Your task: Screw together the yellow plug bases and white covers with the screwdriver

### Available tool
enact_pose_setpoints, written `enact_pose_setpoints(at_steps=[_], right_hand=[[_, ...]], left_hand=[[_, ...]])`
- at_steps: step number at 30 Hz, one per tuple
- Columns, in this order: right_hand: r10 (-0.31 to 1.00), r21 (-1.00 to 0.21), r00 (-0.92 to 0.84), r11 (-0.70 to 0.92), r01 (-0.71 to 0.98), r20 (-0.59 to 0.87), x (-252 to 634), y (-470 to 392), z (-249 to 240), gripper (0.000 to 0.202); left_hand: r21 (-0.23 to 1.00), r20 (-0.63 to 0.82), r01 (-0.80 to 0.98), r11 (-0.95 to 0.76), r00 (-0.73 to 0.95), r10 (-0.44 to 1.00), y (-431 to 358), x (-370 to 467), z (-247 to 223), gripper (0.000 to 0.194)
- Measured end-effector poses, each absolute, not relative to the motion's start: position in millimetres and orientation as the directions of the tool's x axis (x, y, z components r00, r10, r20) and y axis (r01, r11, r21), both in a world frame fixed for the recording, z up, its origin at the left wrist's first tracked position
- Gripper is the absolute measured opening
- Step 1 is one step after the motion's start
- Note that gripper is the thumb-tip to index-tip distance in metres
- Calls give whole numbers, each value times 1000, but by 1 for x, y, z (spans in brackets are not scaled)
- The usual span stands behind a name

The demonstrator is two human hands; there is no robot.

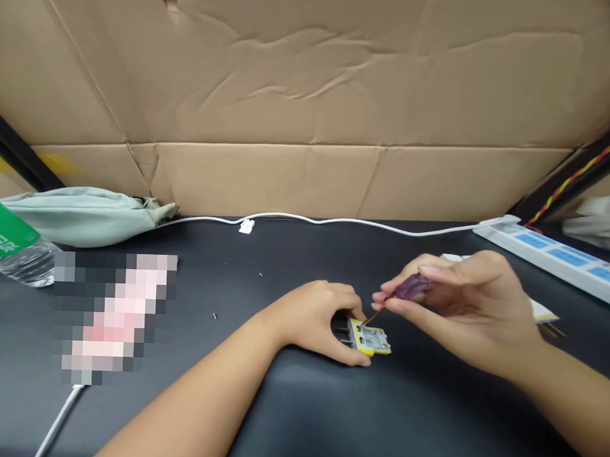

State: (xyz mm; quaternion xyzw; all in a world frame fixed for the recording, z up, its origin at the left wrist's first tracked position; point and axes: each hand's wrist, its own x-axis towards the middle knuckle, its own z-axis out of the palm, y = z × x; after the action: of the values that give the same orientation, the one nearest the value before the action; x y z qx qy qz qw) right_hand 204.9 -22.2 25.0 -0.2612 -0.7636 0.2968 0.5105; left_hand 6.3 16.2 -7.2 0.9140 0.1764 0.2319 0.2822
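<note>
A small grey and yellow plug housing point(374, 339) with metal prongs lies on the dark table. My left hand point(322, 319) grips it from the left, thumb on the near side and fingers on the far side. In my right hand point(462, 307) is a screwdriver point(410, 286) with a purple handle, held tilted between thumb and fingers. Its thin shaft slopes down to the left, and the tip meets the far left part of the housing. Whether the tip sits in a screw I cannot tell.
Two small screws point(214, 316) lie left of my hands. A white and blue power strip point(559, 254) with a white cable point(335, 221) runs along the back. At left are a plastic bottle point(24, 245), a pale green pouch point(85, 214) and a blurred-out object point(122, 309). Cardboard point(309, 95) stands behind.
</note>
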Motion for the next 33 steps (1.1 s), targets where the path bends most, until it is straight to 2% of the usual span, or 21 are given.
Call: enact_pose_setpoints(at_steps=[2, 4, 6, 9, 12, 16, 18, 23, 25, 29, 31, 33], right_hand=[[681, -659, -247, 731, 179, 689, 201, -22, 23, 44], [658, -624, -230, 753, 208, 717, 200, -23, 22, 47], [672, -652, -299, 737, 179, 678, 202, -23, 24, 50], [699, -742, -425, 664, 89, 575, 206, -25, 27, 45], [700, -748, -415, 660, 67, 581, 206, -25, 25, 41], [683, -637, -231, 730, 247, 693, 199, -25, 19, 35], [674, -611, -256, 737, 288, 692, 197, -25, 20, 34], [646, -708, -477, 703, 67, 596, 202, -24, 26, 45], [652, -708, -447, 704, 55, 613, 202, -23, 24, 41], [635, -610, -240, 772, 178, 734, 199, -23, 15, 45], [653, -631, -258, 757, 173, 712, 198, -23, 14, 51], [689, -706, -347, 701, 95, 637, 199, -23, 16, 52]], left_hand=[[599, 324, 199, -775, 826, 462, 16, 6, -7, 34], [602, 318, 207, -772, 824, 469, 16, 6, -6, 34], [612, 308, 211, -763, 824, 475, 15, 6, -5, 34], [629, 286, 222, -745, 825, 488, 15, 6, -4, 33], [626, 290, 215, -749, 828, 480, 15, 7, -4, 32], [614, 298, 222, -757, 823, 483, 16, 7, -4, 34], [612, 295, 227, -757, 823, 486, 16, 7, -4, 34], [647, 273, 222, -729, 825, 494, 15, 7, -4, 33], [643, 276, 216, -734, 829, 486, 14, 7, -4, 33], [613, 282, 234, -754, 827, 486, 15, 7, -4, 34], [620, 275, 240, -747, 825, 493, 15, 7, -5, 36], [636, 260, 245, -732, 825, 502, 15, 6, -5, 37]])
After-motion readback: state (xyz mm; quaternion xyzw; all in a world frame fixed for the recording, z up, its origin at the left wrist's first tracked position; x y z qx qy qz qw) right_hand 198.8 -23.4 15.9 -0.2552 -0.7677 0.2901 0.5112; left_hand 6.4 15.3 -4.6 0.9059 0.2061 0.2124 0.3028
